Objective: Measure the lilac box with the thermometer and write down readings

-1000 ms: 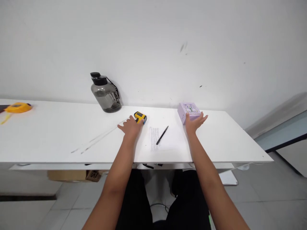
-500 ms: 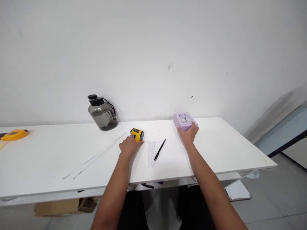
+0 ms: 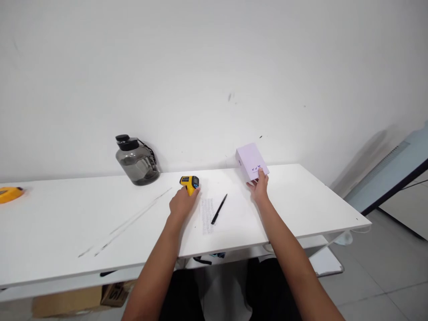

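My left hand (image 3: 182, 203) is wrapped round the handle of a yellow and black infrared thermometer gun (image 3: 190, 182), whose small screen faces me. My right hand (image 3: 260, 187) grips a light purple box (image 3: 250, 160) by its near end, thumb on top and fingers beneath. The box is tilted, its far end raised toward the wall, with a plain face and small dark butterfly prints showing. Between my hands a black pen (image 3: 219, 208) lies across a white sheet of paper (image 3: 236, 218) with handwriting down its left side.
A grey see-through water jug (image 3: 137, 162) with a black lid stands near the wall. At the far left lies an orange tool (image 3: 10, 194), partly out of view. The white table (image 3: 133, 240) bears dark streaks. Beneath it sits a cardboard box (image 3: 68, 302).
My right hand has lifted and turned the purple box, so its printed tree face no longer shows. My left hand has tipped the thermometer gun up, bringing its screen into view.
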`<state>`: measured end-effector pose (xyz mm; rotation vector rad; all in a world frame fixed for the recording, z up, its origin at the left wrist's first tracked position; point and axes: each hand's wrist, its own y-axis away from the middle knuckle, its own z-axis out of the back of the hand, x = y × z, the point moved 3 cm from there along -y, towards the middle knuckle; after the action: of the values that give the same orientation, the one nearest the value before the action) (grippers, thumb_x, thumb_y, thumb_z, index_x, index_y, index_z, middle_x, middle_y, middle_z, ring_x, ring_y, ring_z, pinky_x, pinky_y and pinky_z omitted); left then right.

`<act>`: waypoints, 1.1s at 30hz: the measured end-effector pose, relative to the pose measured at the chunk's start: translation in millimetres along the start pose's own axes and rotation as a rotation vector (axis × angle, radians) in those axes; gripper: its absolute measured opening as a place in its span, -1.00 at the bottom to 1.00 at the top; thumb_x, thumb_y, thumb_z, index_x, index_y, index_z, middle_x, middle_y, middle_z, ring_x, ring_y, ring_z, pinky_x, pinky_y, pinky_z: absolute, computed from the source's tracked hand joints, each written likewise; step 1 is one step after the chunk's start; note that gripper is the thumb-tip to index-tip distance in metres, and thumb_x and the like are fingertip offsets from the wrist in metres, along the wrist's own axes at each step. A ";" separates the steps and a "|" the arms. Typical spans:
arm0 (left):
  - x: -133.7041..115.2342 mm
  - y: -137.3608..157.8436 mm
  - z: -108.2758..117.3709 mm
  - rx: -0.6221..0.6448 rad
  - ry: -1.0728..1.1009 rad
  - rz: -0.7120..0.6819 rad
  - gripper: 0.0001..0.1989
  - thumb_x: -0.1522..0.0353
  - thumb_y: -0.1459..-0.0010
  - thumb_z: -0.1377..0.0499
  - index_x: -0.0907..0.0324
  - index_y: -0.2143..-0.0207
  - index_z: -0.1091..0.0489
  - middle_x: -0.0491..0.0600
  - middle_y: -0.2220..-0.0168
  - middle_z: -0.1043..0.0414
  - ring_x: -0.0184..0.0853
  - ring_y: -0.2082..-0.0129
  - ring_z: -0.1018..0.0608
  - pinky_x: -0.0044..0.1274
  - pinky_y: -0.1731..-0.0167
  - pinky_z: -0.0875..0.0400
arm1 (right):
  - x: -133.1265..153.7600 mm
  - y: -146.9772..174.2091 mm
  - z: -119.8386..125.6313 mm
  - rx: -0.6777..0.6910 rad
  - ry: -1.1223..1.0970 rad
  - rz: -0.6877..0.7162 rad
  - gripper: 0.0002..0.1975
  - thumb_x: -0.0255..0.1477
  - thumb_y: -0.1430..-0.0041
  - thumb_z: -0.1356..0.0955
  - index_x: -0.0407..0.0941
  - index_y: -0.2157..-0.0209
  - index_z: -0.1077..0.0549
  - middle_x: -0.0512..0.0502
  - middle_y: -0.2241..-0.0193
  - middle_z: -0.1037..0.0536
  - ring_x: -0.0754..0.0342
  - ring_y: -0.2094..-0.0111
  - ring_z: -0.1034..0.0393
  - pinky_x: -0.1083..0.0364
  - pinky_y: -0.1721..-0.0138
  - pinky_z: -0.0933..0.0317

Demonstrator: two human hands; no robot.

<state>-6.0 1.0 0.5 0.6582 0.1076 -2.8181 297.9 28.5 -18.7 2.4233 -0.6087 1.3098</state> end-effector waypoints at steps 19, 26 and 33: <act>-41.6 31.7 -25.3 0.536 1.723 -0.100 -0.66 0.23 -0.07 -0.33 0.22 0.16 -0.42 -0.10 0.40 -0.41 -0.44 0.48 -0.49 -0.53 0.32 -0.46 | -27.4 48.7 -30.9 0.375 -0.204 -0.339 -0.39 0.14 -0.15 -0.21 0.04 -0.04 -0.38 -0.16 0.03 -0.55 -0.13 0.09 -0.50 -0.22 0.10 -0.40; -48.5 41.5 -28.1 0.661 1.689 -0.081 -0.57 0.07 -0.20 -0.19 0.23 0.08 -0.42 0.05 0.22 -0.51 -0.38 0.41 -0.55 -0.46 0.29 -0.50 | -34.9 45.2 -29.6 0.375 -0.194 -0.291 -0.41 0.14 -0.15 -0.26 0.03 -0.03 -0.37 -0.15 0.15 -0.58 -0.05 0.17 -0.52 -0.14 0.09 -0.44; -47.7 36.5 -36.5 0.639 1.673 -0.050 -0.56 0.05 -0.22 -0.16 0.20 0.06 -0.41 0.11 0.11 -0.53 -0.31 0.30 -0.60 -0.46 0.28 -0.51 | -34.8 54.1 -32.9 0.403 -0.153 -0.284 -0.52 0.02 -0.20 -0.30 0.03 -0.02 -0.35 -0.12 0.09 -0.56 -0.02 0.15 -0.53 -0.11 0.13 -0.47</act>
<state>60.3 -19.2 -11.5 2.8214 -0.4863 -1.4513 230.1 4.9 -26.6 2.8185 -0.0230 1.2273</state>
